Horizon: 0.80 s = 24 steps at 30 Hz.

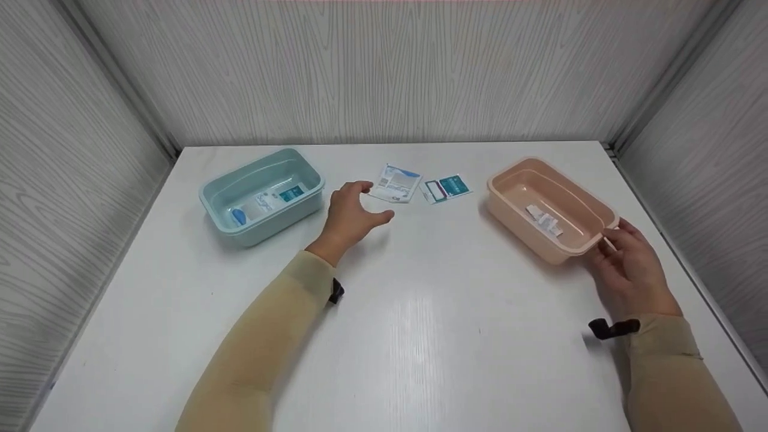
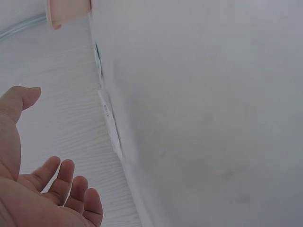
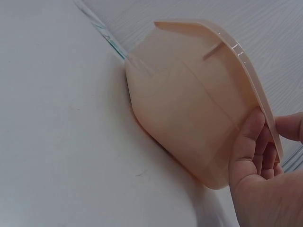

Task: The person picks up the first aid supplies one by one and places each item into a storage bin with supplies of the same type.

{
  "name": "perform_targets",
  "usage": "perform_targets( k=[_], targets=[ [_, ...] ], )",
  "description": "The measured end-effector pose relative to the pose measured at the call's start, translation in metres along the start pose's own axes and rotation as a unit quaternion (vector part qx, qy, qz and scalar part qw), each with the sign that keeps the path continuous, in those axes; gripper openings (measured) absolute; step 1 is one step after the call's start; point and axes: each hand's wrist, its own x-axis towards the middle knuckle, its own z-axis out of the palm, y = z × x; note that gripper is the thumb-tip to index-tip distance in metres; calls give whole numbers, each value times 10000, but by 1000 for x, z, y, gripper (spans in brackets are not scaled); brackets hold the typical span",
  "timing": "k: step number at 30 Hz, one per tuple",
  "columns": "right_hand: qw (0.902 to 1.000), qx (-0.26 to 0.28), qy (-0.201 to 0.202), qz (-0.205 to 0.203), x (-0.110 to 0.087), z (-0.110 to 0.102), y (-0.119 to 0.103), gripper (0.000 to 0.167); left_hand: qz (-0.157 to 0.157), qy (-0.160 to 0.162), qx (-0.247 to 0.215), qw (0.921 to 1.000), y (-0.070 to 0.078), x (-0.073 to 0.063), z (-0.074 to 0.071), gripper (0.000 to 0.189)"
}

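My right hand (image 1: 630, 264) grips the near right corner of a peach plastic basin (image 1: 517, 211), thumb on the rim and fingers beneath it. Small white strips with print (image 1: 544, 220) lie inside that basin. In the right wrist view the fingers (image 3: 248, 142) press the basin's outer wall (image 3: 184, 104). My left hand (image 1: 349, 216) holds nothing, thumb and fingers spread apart. Just beyond its fingertips lies a white-and-blue packet (image 1: 396, 183); a teal-and-white packet (image 1: 446, 188) lies to the right of it. The left wrist view shows the packets edge-on past the left hand (image 2: 47, 189).
A light blue plastic basin (image 1: 279, 221) stands at the left, with blue-and-white and teal packets (image 1: 258, 205) inside. Grey wood-grain panels (image 1: 384, 72) enclose the white table (image 1: 420, 336) at the back and on both sides.
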Motion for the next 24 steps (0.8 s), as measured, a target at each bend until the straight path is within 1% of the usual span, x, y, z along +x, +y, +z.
perform_targets(
  k=[4, 9, 12, 16, 21, 24],
  targets=[
    [10000, -48, -23, 1, 1, -1, 0, 48, -157, 38, 136, 9998, 6, 11, 8, 86],
    [10000, -73, -7, -45, 0, -1, 0, 48, -200, -10, 359, 9992, 9, 25, 16, 92],
    [9997, -249, 69, -54, 0, -1, 0, 49, -204, -18, 484, 9986, 9, 34, 20, 95],
    [9995, -294, 93, -79, 0, -1, 0, 49, -148, -35, 616, 9980, 7, 46, 22, 102],
    [9996, -193, 30, -190, 1, -3, 1, 46, -114, -247, 922, 9954, 6, 59, 22, 116],
    [9995, -162, -23, -276, 2, -3, 3, 47, -98, -291, 1106, 9934, 8, 67, 21, 121]
  ],
)
